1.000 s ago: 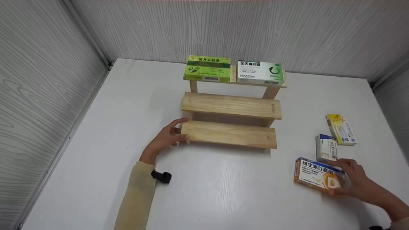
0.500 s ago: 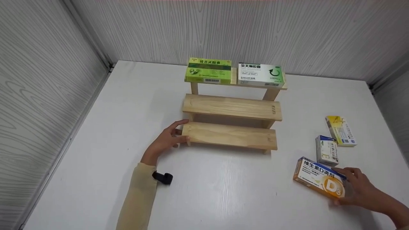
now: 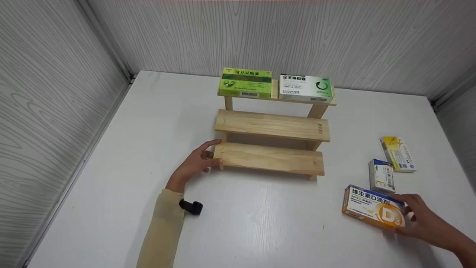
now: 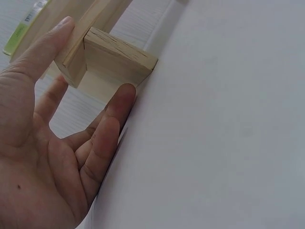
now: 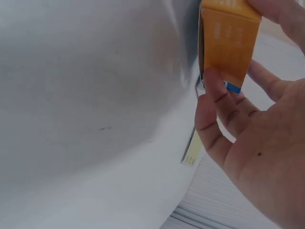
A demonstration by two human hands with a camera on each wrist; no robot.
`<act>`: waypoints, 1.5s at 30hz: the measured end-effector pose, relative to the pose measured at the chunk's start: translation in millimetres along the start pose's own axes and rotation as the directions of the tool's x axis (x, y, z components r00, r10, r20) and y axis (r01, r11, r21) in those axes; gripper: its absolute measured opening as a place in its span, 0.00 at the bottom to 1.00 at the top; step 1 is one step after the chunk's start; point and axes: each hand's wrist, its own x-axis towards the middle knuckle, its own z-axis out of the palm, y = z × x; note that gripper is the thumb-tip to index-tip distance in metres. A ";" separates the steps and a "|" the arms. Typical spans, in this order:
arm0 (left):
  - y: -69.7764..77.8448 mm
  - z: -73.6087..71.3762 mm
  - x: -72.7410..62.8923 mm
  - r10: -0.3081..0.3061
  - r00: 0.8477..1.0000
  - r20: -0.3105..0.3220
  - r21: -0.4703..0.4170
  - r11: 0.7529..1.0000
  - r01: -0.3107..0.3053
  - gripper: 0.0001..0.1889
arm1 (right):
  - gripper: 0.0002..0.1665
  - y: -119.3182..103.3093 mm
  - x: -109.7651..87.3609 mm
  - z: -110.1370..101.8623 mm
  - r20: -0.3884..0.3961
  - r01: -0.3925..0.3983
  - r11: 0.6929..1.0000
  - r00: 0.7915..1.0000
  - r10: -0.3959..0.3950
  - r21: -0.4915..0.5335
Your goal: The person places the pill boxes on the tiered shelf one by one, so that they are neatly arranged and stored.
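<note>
A three-tier wooden step rack (image 3: pixel 269 158) stands mid-table. My left hand (image 3: pixel 196 162) holds the left end of its lowest step, thumb at the front edge and index finger at the back edge. In the left wrist view the other fingers of this hand (image 4: pixel 47 138) are loosely bent below the step, beside a wooden leg (image 4: pixel 119 52). At the right, my right hand (image 3: pixel 420 221) grips the right end of an orange and white vitamin D drops box (image 3: pixel 372 206) between thumb and fingers. The right wrist view shows the box's orange end (image 5: pixel 228 45) among the fingers.
On the top step sit a green capsule box (image 3: pixel 246 83) and a white and green capsule box (image 3: pixel 306 87). A small white and blue box (image 3: pixel 382 176) lies just behind the orange one, with a yellow and white box (image 3: pixel 398 154) beyond. Panelled walls (image 3: pixel 260 33) enclose the table.
My right hand has shifted its hold to the right end of the orange box, which has turned slightly and back. My left hand stays at the rack.
</note>
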 end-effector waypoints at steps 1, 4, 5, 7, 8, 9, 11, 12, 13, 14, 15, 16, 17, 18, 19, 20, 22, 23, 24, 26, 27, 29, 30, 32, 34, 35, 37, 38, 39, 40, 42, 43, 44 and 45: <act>3.5 0.3 -2.3 0.001 1.000 0.002 0.001 1.000 -0.001 0.36 | 0.57 -1.5 -0.5 -0.9 -0.015 0.005 1.000 1.000 -0.005 -0.005; 13.5 1.0 -9.3 0.002 1.000 0.009 0.004 1.000 -0.003 0.37 | 0.53 -5.6 -1.6 -5.1 -0.063 0.041 0.999 0.997 -0.042 -0.015; 16.5 1.4 -11.6 0.004 1.000 0.011 0.004 1.000 -0.004 0.37 | 0.51 -7.2 -2.1 -6.8 -0.080 0.051 0.999 0.995 -0.052 -0.015; 21.3 2.0 -14.7 0.010 1.000 0.017 0.003 1.000 -0.010 0.36 | 0.47 -10.2 -3.1 -10.5 -0.114 0.076 0.997 0.990 -0.076 -0.010; 21.6 2.0 -14.8 0.011 1.000 0.019 0.001 1.000 -0.011 0.37 | 0.45 -11.9 -3.7 -12.4 -0.133 0.088 0.996 0.987 -0.088 -0.008; 22.4 2.0 -15.1 0.013 1.000 0.020 -0.002 1.000 -0.013 0.37 | 0.44 -13.4 -4.5 -14.3 -0.161 0.104 0.995 0.981 -0.104 -0.012; 22.6 1.7 -15.0 0.018 1.000 0.022 -0.011 1.000 -0.017 0.36 | 0.41 -16.9 -5.7 -18.3 -0.214 0.138 0.990 0.967 -0.137 -0.012; 22.7 1.4 -14.8 0.018 1.000 0.022 -0.017 1.000 -0.017 0.36 | 0.40 -18.5 -6.0 -20.3 -0.242 0.157 0.987 0.958 -0.156 -0.013; 22.5 1.1 -14.6 0.017 1.000 0.022 -0.022 1.000 -0.016 0.36 | 0.39 -20.5 -6.1 -22.7 -0.270 0.181 0.983 0.946 -0.177 -0.011; 22.3 0.7 -14.5 0.016 1.000 0.023 -0.025 1.000 -0.015 0.36 | 0.38 -22.9 -6.0 -24.5 -0.305 0.202 0.979 0.932 -0.197 -0.015; 21.7 0.5 -14.1 0.015 1.000 0.022 -0.029 0.999 -0.014 0.36 | 0.38 -25.0 -5.6 -26.2 -0.337 0.223 0.975 0.917 -0.215 -0.015; 21.6 0.2 -14.0 0.016 1.000 0.022 -0.031 0.999 -0.016 0.36 | 0.37 -27.2 -5.0 -28.1 -0.360 0.245 0.969 0.904 -0.231 -0.005; 19.6 -0.2 -12.7 0.015 1.000 0.022 -0.032 0.999 -0.014 0.36 | 0.37 -29.6 -4.0 -29.9 -0.381 0.270 0.963 0.891 -0.248 0.005; 17.1 -0.7 -11.2 0.013 1.000 0.021 -0.032 0.999 -0.013 0.36 | 0.37 -32.2 -2.9 -31.4 -0.403 0.292 0.956 0.877 -0.262 0.012; 14.2 -1.0 -9.4 0.014 1.000 0.020 -0.032 0.999 -0.013 0.36 | 0.36 -35.3 -1.6 -32.8 -0.420 0.315 0.949 0.864 -0.278 0.022; 11.0 -1.3 -7.6 0.013 1.000 0.018 -0.031 0.999 -0.013 0.36 | 0.36 -38.4 -0.1 -33.7 -0.437 0.332 0.943 0.852 -0.287 0.028; 4.6 -1.9 -3.9 0.014 1.000 0.011 -0.025 1.000 -0.014 0.37 | 0.36 -45.6 3.7 -36.1 -0.453 0.373 0.927 0.835 -0.314 0.044; 1.0 -2.2 -1.9 0.013 1.000 0.007 -0.022 1.000 -0.013 0.37 | 0.36 -49.8 5.8 -37.1 -0.458 0.390 0.920 0.827 -0.327 0.047; -0.7 -2.1 -1.2 0.015 1.000 0.006 -0.019 1.000 -0.015 0.37 | 0.36 -54.3 7.9 -38.1 -0.463 0.407 0.912 0.818 -0.341 0.047; -2.7 -1.6 -0.2 0.023 1.000 0.003 -0.013 1.000 -0.023 0.37 | 0.36 -63.2 12.4 -40.3 -0.469 0.439 0.897 0.803 -0.369 0.045; -3.1 -1.2 0.0 0.028 1.000 0.003 -0.009 1.000 -0.028 0.36 | 0.36 -67.4 14.9 -41.4 -0.469 0.455 0.889 0.796 -0.384 0.045; -3.4 -0.5 0.0 0.037 0.999 0.003 -0.009 0.999 -0.037 0.36 | 0.35 -76.2 19.1 -43.6 -0.470 0.483 0.874 0.783 -0.407 0.048; -3.4 -0.1 -0.1 0.042 0.999 0.004 -0.011 0.999 -0.042 0.36 | 0.35 -80.3 21.4 -44.5 -0.471 0.496 0.867 0.777 -0.417 0.053; -3.4 0.3 0.0 0.049 0.999 0.003 -0.012 0.999 -0.048 0.36 | 0.35 -87.9 26.0 -46.4 -0.475 0.519 0.852 0.767 -0.431 0.065; -3.7 0.4 0.3 0.052 0.999 0.002 -0.013 0.999 -0.052 0.35 | 0.35 -95.0 30.3 -48.3 -0.477 0.529 0.845 0.765 -0.434 0.080; -3.9 0.4 0.6 0.055 0.998 0.003 -0.012 0.998 -0.055 0.35 | 0.35 -98.1 32.5 -49.3 -0.478 0.535 0.840 0.763 -0.435 0.088; -4.1 0.5 1.2 0.059 0.998 0.004 -0.013 0.998 -0.058 0.35 | 0.34 -103.3 37.0 -51.3 -0.482 0.538 0.838 0.761 -0.434 0.095; -0.7 0.8 -0.6 0.056 0.998 0.008 -0.016 0.998 -0.056 0.35 | 0.34 -105.7 39.3 -52.2 -0.484 0.541 0.836 0.759 -0.435 0.097; -0.4 0.7 -0.3 0.051 0.999 0.011 -0.017 0.999 -0.051 0.36 | 0.34 -108.0 41.2 -53.0 -0.487 0.542 0.834 0.758 -0.434 0.102; -0.1 0.7 -0.3 0.049 0.999 0.013 -0.018 0.999 -0.049 0.36 | 0.34 -110.1 42.8 -53.7 -0.490 0.547 0.831 0.755 -0.436 0.104; 0.5 0.2 -0.7 0.043 0.999 0.014 -0.018 0.999 -0.043 0.36 | 0.34 -114.4 45.8 -55.2 -0.495 0.558 0.823 0.747 -0.443 0.105; 0.6 -0.2 -1.1 0.041 0.999 0.013 -0.016 0.999 -0.041 0.36 | 0.34 -116.7 47.1 -56.0 -0.494 0.563 0.820 0.746 -0.447 0.107; 0.3 -0.4 -1.1 0.037 0.999 0.013 -0.013 0.999 -0.037 0.36 | 0.34 -119.0 48.1 -56.9 -0.493 0.567 0.817 0.744 -0.452 0.108; -3.4 -1.0 0.7 0.038 0.999 0.010 -0.009 0.999 -0.038 0.36 | 0.34 -121.3 48.9 -57.9 -0.490 0.571 0.814 0.744 -0.455 0.112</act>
